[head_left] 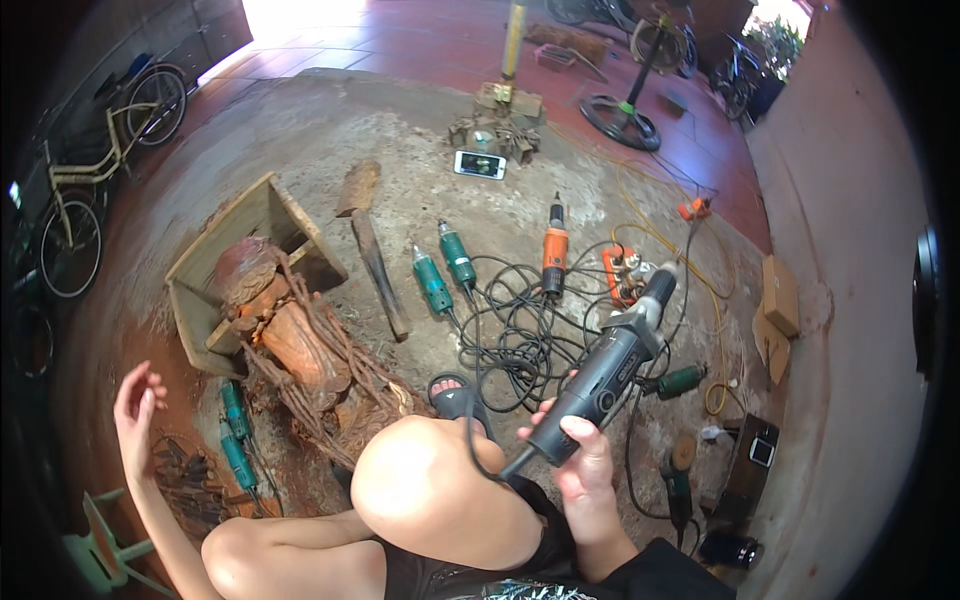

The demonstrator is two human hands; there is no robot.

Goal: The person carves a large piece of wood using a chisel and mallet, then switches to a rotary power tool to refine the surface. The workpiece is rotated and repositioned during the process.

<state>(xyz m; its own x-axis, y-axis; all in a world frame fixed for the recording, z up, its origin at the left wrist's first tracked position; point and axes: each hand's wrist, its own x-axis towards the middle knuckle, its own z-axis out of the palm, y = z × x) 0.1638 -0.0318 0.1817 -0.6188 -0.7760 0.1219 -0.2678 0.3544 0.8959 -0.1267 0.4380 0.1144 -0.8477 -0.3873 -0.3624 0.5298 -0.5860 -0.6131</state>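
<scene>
My right hand (580, 460) is wrapped round the rear body of a black die grinder (610, 375), held above my raised knee. Its nose points up and away to the right, and its cord runs back across my thigh. Raised at the far left, my left hand (138, 395) holds nothing, its fingers loosely curled and apart. Between my hands a reddish-brown wood carving (305, 350) with long root-like strands leans against a wooden box (200, 270). Two green die grinders (236, 440) lie between the carving and my left arm.
Ahead lie more green grinders (432, 283), an orange grinder (555, 250), tangled black cords (520, 340) and a wooden mallet (375, 265). An orange power strip (622, 277) sits right of them. A phone (480, 165) leans on a stand base. An angle grinder (681, 480) lies at right.
</scene>
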